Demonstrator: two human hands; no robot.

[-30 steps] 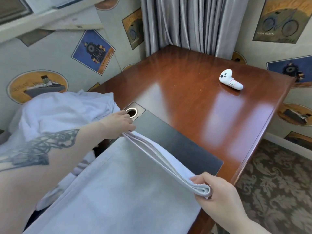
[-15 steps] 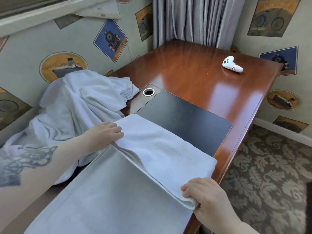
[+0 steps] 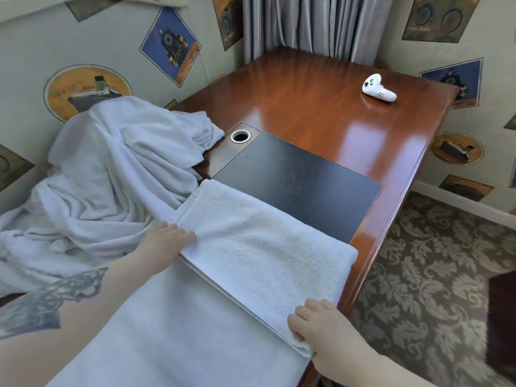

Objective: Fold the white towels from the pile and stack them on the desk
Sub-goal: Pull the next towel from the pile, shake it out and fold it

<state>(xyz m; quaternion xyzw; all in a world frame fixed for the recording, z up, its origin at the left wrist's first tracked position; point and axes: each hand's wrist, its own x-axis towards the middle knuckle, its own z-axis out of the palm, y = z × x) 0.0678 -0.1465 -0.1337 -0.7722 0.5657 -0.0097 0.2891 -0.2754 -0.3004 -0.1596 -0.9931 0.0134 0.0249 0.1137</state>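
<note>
On the near end of the desk (image 3: 329, 88), you are working a white towel (image 3: 259, 247) that is lying half folded, its doubled flap resting over the flat lower layer and partly over the black desk pad (image 3: 301, 177). Your left hand (image 3: 163, 241) is gripping the flap's left corner, fingers curled over the edge, and your right hand (image 3: 326, 333) is pinching the right corner where the layers are meeting. The terry is looking soft and limp, light enough to lift easily, so it is likely sagging wherever you are not supporting it; keep hold at both corners of the folded edge and draw it taut. The unfolded pile (image 3: 111, 169) is lying heaped just beside your left hand, and a white controller (image 3: 378, 89) is sitting well apart at the far side.
</note>
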